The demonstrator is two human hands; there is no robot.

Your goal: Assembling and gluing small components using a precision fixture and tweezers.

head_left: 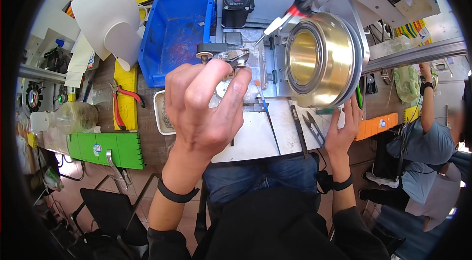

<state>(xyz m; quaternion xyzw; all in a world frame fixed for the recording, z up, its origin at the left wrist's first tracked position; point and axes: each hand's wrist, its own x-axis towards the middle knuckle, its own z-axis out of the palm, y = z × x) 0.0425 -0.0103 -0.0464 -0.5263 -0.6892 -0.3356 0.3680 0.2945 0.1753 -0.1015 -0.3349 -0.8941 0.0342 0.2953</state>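
My left hand [204, 105] is closed over a metal clamp fixture [235, 55], with thumb and forefinger pinched at a small silver part. What exactly they grip is too small to make out. Its other fingers curl into the palm. To the right, a large brass-coloured wheel [344, 48] stands on its edge on a machine mount. My right hand [343, 129] is open at the wheel's lower right edge, fingers stretched up beside the rim; I cannot tell whether they touch it. A red-and-white pointed tool [280, 23] slants between fixture and wheel.
Tweezers [313, 129], a dark slim tool [299, 132] and a thin blue brush [269, 117] lie on the white board [246, 147]. A blue bin [179, 29], red-handled pliers [118, 102] and a green block [105, 149] are left. Another person [423, 132] sits far right.
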